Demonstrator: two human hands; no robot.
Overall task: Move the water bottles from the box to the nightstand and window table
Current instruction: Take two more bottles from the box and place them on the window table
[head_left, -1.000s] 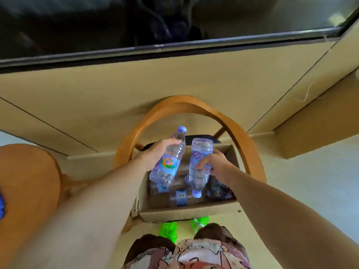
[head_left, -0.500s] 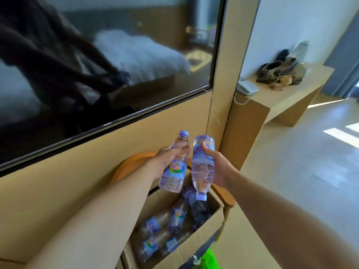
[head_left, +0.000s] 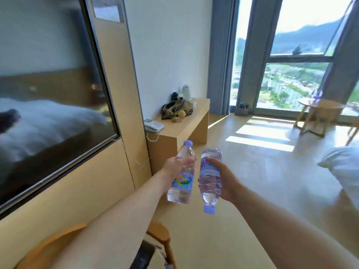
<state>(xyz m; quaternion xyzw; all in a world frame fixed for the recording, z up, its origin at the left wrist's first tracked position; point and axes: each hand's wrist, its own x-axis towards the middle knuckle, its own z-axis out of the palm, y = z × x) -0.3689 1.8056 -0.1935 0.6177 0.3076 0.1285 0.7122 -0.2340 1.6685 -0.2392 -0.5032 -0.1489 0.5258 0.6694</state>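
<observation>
My left hand (head_left: 175, 166) grips an upright clear water bottle (head_left: 182, 181) with a purple cap on top and a colourful label. Beside it, my right hand (head_left: 226, 179) grips a second water bottle (head_left: 209, 179) held upside down, its purple cap pointing at the floor. Both bottles hang in mid-air in front of me, almost touching. The round wooden window table (head_left: 320, 105) stands far right by the glass, with what looks like a bottle (head_left: 315, 98) on it. The box is out of view.
A low wooden bench desk (head_left: 182, 131) along the left wall carries a phone (head_left: 153, 125), a bag and a kettle. A wooden chair back (head_left: 158, 232) is just below my arms. A white bed corner (head_left: 342, 167) juts in at right. Open floor lies ahead.
My view has swung up and right from the box to the room. Both hands have lifted their bottles out of the box and carry them forward at chest height.
</observation>
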